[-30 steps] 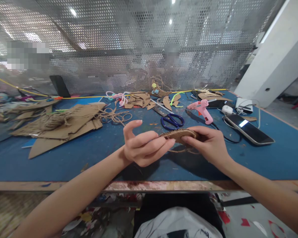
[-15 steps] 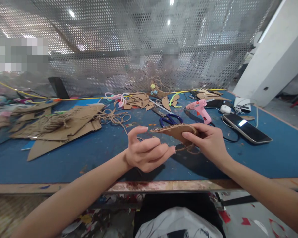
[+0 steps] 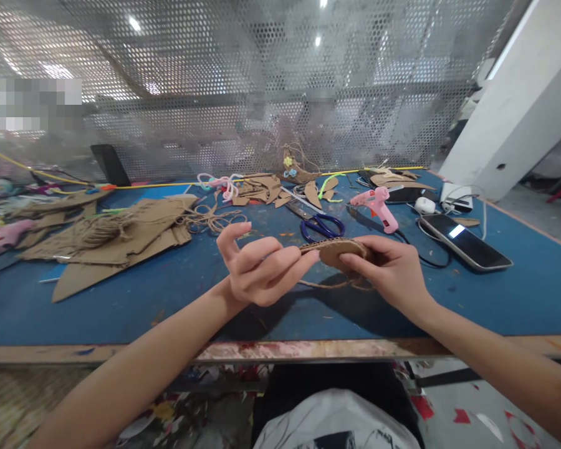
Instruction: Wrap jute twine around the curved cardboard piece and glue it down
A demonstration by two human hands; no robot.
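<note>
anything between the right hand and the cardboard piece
Nothing visible: the right hand pinches the cardboard piece directly at its right end. The blue-handled scissors lie beyond the piece, not between them.

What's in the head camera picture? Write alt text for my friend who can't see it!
A person's right hand pinches a curved piece of corrugated cardboard above a blue tabletop, the left hand at its other end. Beyond lie blue-handled scissors, a pink glue gun and, to the right, a smartphone; on the left, bundled twine rests on cardboard sheets.
</note>
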